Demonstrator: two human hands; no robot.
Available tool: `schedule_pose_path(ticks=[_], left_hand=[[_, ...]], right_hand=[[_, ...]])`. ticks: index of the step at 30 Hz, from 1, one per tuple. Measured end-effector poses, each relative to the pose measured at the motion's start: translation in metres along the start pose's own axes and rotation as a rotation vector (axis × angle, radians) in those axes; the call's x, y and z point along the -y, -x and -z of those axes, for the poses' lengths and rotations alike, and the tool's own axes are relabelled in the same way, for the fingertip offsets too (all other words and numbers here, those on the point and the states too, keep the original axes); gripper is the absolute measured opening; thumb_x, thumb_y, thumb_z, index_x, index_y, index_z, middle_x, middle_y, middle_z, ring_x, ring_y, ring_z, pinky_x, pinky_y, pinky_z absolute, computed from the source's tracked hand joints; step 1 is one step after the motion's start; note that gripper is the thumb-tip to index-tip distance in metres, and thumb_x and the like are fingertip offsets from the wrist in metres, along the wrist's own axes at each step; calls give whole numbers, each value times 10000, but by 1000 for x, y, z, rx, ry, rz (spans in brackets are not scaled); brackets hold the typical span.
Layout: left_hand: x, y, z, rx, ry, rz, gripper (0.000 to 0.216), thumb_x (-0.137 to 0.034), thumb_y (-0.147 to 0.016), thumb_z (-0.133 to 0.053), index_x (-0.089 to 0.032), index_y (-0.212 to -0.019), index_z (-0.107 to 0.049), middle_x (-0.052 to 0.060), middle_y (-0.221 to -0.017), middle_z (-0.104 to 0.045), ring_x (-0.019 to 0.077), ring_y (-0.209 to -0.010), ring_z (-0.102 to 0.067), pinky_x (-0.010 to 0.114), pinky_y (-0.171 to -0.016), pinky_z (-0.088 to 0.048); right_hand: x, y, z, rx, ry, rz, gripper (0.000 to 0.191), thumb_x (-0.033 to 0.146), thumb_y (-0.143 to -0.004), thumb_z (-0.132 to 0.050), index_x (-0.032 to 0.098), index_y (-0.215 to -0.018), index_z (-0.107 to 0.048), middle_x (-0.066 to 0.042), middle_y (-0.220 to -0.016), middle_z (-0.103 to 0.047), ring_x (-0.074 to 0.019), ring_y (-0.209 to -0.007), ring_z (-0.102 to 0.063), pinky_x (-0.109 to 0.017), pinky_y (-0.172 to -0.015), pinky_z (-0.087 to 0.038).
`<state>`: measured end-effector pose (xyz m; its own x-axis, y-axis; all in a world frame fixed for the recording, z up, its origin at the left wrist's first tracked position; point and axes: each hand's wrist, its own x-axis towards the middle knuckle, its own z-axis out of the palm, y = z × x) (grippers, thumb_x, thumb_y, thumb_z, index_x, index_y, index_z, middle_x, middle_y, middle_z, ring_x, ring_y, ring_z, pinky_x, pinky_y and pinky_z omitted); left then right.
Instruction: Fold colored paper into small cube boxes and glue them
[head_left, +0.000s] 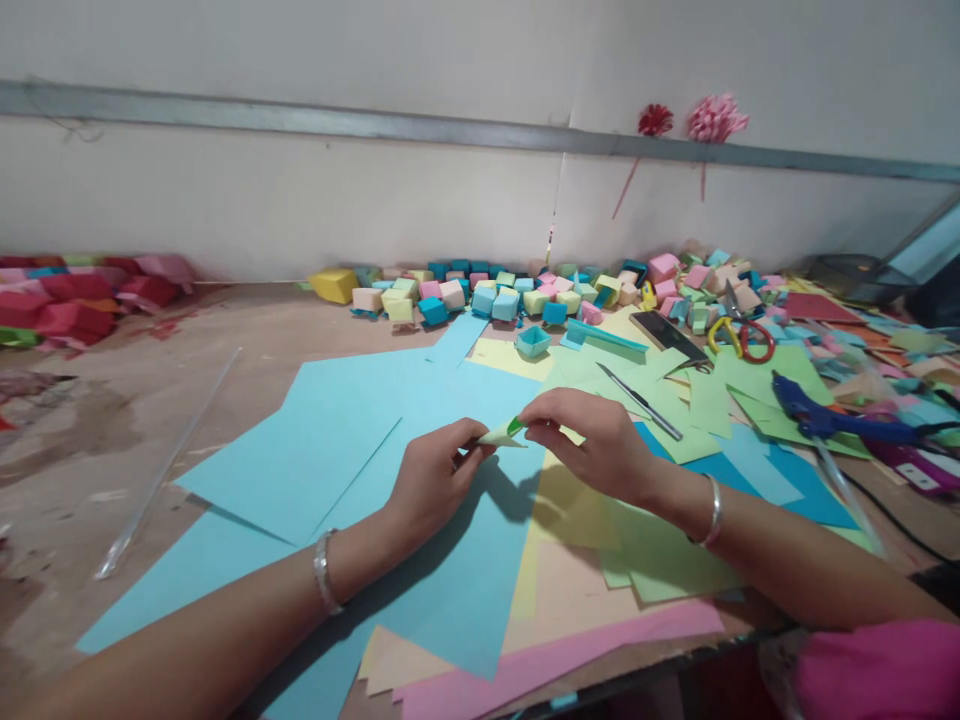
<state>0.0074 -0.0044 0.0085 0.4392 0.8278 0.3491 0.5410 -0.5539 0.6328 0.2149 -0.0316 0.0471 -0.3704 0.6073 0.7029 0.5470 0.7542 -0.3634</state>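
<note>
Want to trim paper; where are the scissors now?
In the head view, the scissors lie on the right side, just right of the phone and farther back than the glue gun.

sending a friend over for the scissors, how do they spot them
Find the wall, then the paper boxes along its foot. Towards their right end, just right of the phone, lie the scissors. One yellow and one red handle loop set them apart from the dark phone and green paper.
</note>
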Motion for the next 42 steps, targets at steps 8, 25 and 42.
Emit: schedule_pose_path(ticks=[8, 25, 42], left_hand=[[2, 1, 0, 25, -46, -29, 114, -169, -826, -505, -185, -808, -616, -15, -692, -642, 104, -573, -521, 227, -569, -395], [-7, 3, -1, 81, -15, 19, 123, -216, -830, -502, -182, -776, -607, -33, -606, -563, 101, -525, -450, 232, -531, -335], [-17, 7, -3, 203, 211, 67, 146, -210, -770, -549, -171, -644, -611, -39, -547, -501, 87, -508, -401, 225, -485, -313]], right_hand=[[0, -3, 4, 161, 149, 115, 172, 143, -898, -472, 169, -827, -626, -69, -772, -658, -166, -718, -578, -293, -628, -456], [11, 5, -5, 11, 18, -12, 143, 228, -873, -588, 181, -1008, -602, -76, -920, -695, -180, -851, -641, -310, -732, -523], [15, 10, -13, -41, -281, -391, 221, 231, -766, -707, 191, -969, -631, -7, -797, -696, -113, -686, -644, -228, -624, -526]])
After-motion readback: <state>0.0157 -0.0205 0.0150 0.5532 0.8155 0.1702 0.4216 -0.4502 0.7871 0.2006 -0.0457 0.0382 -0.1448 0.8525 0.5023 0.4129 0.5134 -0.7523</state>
